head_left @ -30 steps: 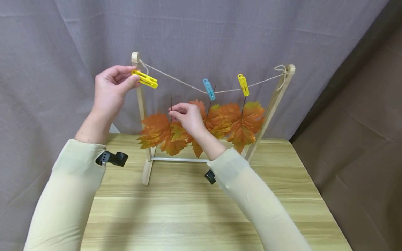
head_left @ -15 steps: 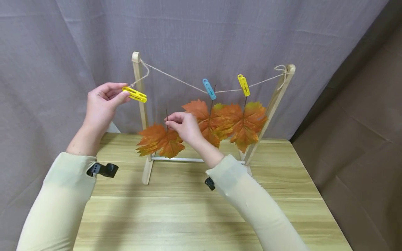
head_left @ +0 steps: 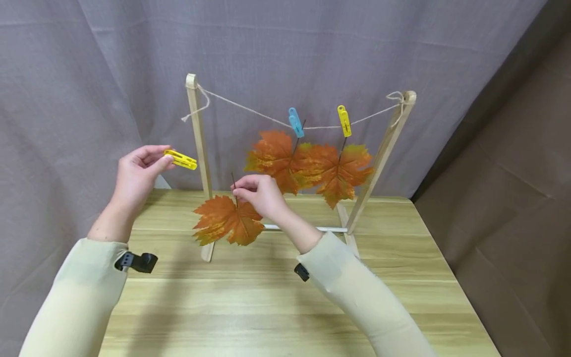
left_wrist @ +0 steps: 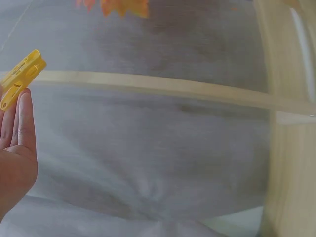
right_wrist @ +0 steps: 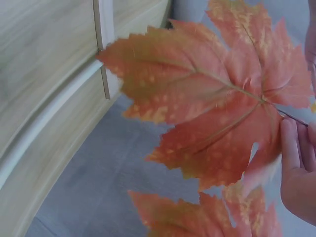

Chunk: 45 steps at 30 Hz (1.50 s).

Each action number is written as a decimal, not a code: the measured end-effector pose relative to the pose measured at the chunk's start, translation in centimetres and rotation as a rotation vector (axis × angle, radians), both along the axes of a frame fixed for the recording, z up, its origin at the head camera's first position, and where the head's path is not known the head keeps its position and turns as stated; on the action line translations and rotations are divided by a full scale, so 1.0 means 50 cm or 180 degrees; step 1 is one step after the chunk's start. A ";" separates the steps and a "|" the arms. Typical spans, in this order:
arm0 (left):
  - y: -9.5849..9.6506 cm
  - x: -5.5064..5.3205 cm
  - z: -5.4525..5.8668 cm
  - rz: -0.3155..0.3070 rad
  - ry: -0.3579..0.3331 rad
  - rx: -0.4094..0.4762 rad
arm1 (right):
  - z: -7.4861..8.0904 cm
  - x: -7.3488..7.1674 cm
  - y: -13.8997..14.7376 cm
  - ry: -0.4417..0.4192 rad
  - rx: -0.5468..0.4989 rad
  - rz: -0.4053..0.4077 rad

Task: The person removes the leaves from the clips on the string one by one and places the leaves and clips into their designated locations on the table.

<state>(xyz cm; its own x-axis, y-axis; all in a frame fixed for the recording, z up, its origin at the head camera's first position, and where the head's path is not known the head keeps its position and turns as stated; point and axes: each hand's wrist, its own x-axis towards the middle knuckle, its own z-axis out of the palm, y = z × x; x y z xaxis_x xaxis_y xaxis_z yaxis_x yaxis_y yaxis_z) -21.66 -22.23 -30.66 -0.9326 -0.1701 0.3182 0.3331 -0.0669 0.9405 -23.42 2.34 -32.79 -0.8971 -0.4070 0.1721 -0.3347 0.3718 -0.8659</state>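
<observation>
Your left hand [head_left: 136, 176] pinches a yellow clothespin [head_left: 180, 159] at one end between thumb and fingers, holding it out to the left of the wooden left post [head_left: 199, 129], with its other end pointing right toward that post. Your right hand [head_left: 263, 196] pinches the dark stem [head_left: 234, 186] of an orange maple leaf [head_left: 227, 220], so the leaf hangs below your fingers, over the table [head_left: 267, 307], in front of the lower part of the left post and to the near side of the string [head_left: 245, 107]. In the right wrist view the leaf's blade spreads broadly from your fingertips. The string sags between the left post and the right post [head_left: 379, 168], with a loose end dangling at the left post and a bow at the right one. On its right half, a blue clothespin [head_left: 296, 122] grips the string and the stem of a middle leaf [head_left: 274, 158]; farther right, a second yellow clothespin [head_left: 344, 121] sits on the string above a right-hand leaf [head_left: 341, 171]. Those two leaves overlap at their edges in the head view. Low down, a white rod [head_left: 332, 229] runs toward the foot of the right post. A grey curtain [head_left: 267, 39] hangs at the far side, behind the string and posts.
</observation>
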 end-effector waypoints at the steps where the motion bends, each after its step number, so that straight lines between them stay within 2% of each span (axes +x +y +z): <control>1: -0.004 0.001 -0.007 -0.0033 -0.0009 0.0007 | -0.004 0.002 0.004 -0.0018 -0.0019 0.0005; 4: -0.013 0.003 -0.028 -0.0111 -0.0050 -0.0037 | -0.015 0.007 0.019 -0.0067 -0.0038 -0.0008; 12: -0.028 0.014 -0.082 -0.0378 -0.0270 0.0074 | -0.042 0.016 0.073 -0.0260 0.0092 0.0012; 19: -0.043 0.025 -0.127 -0.0521 -0.0381 -0.0035 | -0.053 0.024 0.125 -0.0306 0.0138 0.0018; 24: -0.053 0.036 -0.168 -0.0679 -0.0484 -0.0109 | -0.064 0.031 0.165 -0.0392 0.0224 -0.0029; 36: -0.057 0.054 -0.266 -0.0820 -0.0946 -0.0298 | -0.101 0.053 0.286 -0.0574 0.0493 -0.0130; 45: -0.061 0.055 -0.321 -0.0797 -0.1306 -0.0801 | -0.125 0.061 0.375 -0.0607 0.0668 -0.0191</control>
